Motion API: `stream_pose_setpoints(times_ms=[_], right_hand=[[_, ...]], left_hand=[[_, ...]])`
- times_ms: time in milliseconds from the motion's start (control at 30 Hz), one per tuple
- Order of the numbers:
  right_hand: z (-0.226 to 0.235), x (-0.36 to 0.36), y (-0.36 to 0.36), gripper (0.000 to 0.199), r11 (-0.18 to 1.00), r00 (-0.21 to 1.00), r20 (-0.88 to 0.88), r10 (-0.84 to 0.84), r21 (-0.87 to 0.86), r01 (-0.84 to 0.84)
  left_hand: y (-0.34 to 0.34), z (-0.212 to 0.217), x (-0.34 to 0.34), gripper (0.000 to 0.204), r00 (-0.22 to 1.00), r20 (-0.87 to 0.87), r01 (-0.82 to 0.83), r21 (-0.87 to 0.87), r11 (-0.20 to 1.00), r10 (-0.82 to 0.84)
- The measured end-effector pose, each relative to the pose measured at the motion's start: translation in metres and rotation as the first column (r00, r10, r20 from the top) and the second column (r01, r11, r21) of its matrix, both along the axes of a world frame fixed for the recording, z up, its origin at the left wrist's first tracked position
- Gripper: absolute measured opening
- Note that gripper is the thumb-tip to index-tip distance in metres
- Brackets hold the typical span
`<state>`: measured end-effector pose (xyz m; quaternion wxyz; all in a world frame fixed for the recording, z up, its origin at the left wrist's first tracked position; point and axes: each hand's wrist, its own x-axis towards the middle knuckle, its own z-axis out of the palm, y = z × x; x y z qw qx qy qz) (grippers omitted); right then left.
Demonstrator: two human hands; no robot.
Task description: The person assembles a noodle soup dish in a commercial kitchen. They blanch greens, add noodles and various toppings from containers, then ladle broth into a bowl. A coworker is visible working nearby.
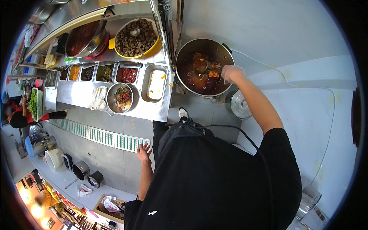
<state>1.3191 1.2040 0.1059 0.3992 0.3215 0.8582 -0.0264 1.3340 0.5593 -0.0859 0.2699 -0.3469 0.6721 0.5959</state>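
Closed around the handle of a ladle (200, 68), my right hand (231, 74), in a clear glove (240, 69), is at the right rim of a deep pot (203, 43). Ladle head: inside the pot, partly sunk in reddish-brown liquid (193, 81). Exact finger placement: cannot tell. A round metal lid (240, 104) sits just beside the pot, at its near right. Left of the pot, a steel counter (153, 113) bears a pan (145, 86) with white contents and, further left, a metal bowl (131, 105) of mixed red and green pieces. Beyond these, left of the pot, a yellow basin (112, 43) contains dark, rounded pieces and a spoon (135, 32). Nearer me than the pot, and to its left, my left hand (144, 152) has its fingers loosely spread by a slotted floor drain (101, 136).
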Motion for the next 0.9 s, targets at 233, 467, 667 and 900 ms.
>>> stream_pose_setpoints(times_ms=[233, 467, 667, 900], right_hand=[[-0.011, -0.003, -0.016, 0.029, 0.992, 0.997, 0.025, 0.074, 0.102, -0.076], [-0.088, -0.022, -0.017, 0.030, 0.994, 0.999, -0.048, -0.007, 0.105, 0.012], [-0.040, -0.012, -0.008, 0.034, 1.000, 0.999, 0.043, 0.015, 0.016, -0.016], [0.011, 0.054, 0.037, 0.034, 0.993, 0.998, -0.018, -0.061, 0.097, 0.063]], left_hand=[[0.003, 0.001, -0.001, 0.054, 0.998, 0.039, 0.059, -0.024, 0.998, -0.058], [-0.015, 0.013, -0.002, 0.056, 0.999, 0.024, 0.036, -0.051, 0.998, -0.035], [-0.028, 0.014, 0.004, 0.055, 0.997, 0.056, 0.054, -0.073, 0.996, -0.050], [-0.016, -0.018, -0.005, 0.059, 0.993, 0.106, 0.058, -0.032, 0.998, -0.054]])
